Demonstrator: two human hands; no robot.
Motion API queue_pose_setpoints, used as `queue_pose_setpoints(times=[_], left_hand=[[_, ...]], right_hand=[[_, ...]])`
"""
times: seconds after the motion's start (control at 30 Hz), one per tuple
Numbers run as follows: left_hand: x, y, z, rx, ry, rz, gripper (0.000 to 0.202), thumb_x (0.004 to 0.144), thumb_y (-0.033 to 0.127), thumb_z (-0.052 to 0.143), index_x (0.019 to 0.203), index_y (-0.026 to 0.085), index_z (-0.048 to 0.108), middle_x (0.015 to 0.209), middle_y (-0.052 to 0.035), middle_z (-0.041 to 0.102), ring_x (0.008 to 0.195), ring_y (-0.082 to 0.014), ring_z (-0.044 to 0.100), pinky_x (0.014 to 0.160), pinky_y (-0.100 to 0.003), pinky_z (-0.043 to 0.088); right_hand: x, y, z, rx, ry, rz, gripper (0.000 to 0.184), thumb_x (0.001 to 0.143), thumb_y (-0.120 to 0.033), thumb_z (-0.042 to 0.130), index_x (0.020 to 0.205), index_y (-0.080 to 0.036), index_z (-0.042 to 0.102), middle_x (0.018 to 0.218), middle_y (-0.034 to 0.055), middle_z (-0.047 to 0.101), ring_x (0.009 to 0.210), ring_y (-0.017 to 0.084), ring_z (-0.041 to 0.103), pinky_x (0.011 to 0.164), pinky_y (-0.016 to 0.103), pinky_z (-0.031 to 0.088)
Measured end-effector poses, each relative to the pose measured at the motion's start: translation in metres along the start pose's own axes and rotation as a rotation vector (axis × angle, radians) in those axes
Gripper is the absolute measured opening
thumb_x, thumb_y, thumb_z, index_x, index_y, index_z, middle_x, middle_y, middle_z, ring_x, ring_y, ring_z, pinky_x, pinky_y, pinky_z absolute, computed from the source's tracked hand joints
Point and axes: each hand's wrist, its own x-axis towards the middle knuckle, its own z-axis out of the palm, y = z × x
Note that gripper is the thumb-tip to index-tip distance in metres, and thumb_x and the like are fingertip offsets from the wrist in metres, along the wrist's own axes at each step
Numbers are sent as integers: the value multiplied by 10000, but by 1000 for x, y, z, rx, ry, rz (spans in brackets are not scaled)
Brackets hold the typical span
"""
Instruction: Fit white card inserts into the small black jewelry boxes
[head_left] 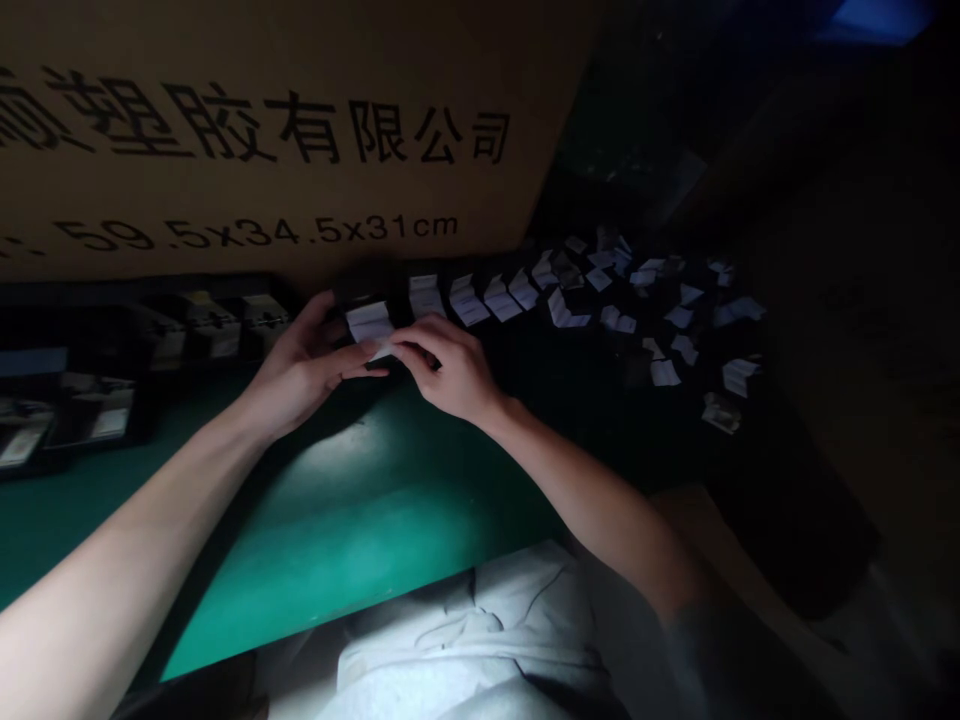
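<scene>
Over the green surface (360, 510), what are the hands on?
- Folded white paper slip (367, 325), between the two hands. Its lower end shows at the right hand's fingertips.

State of each hand?
- Right hand (450, 370): curled narrow, fingertips pressed on that lower end. Reads as a pinch. Left hand (300, 365): half open, thumb up beside the slip's left edge, fingers stretched toward the right hand. Can't tell if it's gripping or only touching.

What's next to them?
- Row of similar folded slips (480, 298) just right of the hands, on a black mat (570, 350). Further right, a loose scatter of slips (660, 320), lying at mixed angles.

Containers?
- Black compartment tray (217, 325) to the left, near the left hand. Its cells hold packets with white and pale faces; exact contents too dark to tell. Second dark tray (90, 410) sits lower left with similar packets.

Background?
- Cardboard carton (262, 130) stands behind everything, with black Chinese print and "59.5x34.5x31cm" on its side. Gray clothing (465, 640) at the surface's near edge.
</scene>
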Motion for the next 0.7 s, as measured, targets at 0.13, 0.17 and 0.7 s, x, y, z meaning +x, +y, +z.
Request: queue_pose_setpoints(times=[0.13, 0.17, 0.7], left_hand=[[1, -3, -2, -4, -13, 19, 579, 774, 285, 891, 1275, 261, 602, 1228, -68, 735, 1074, -244, 734, 782, -349, 699], [1, -4, -3, -3, -25, 25, 593, 786, 301, 884, 1302, 269, 593, 1247, -69, 733, 1091, -249, 732, 795, -364, 700], [1, -2, -3, -81, -12, -32, 602, 681, 129, 815, 1233, 270, 622, 1196, -37, 748, 955, -215, 764, 780, -339, 697]], right_hand=[[0, 1, 1, 49, 64, -6, 201, 1079, -240, 502, 1058, -177, 691, 1014, 64, 705, 955, 130, 682, 876, 227, 577], [0, 1, 2, 41, 65, 1, 211, 1082, -240, 491, 1059, -176, 691, 1019, 66, 700, 965, 133, 681, 884, 227, 572], [-1, 1, 2, 34, 65, 37, 174, 1077, -245, 469, 1085, -216, 641, 1051, 71, 680, 970, 152, 672, 849, 254, 600]])
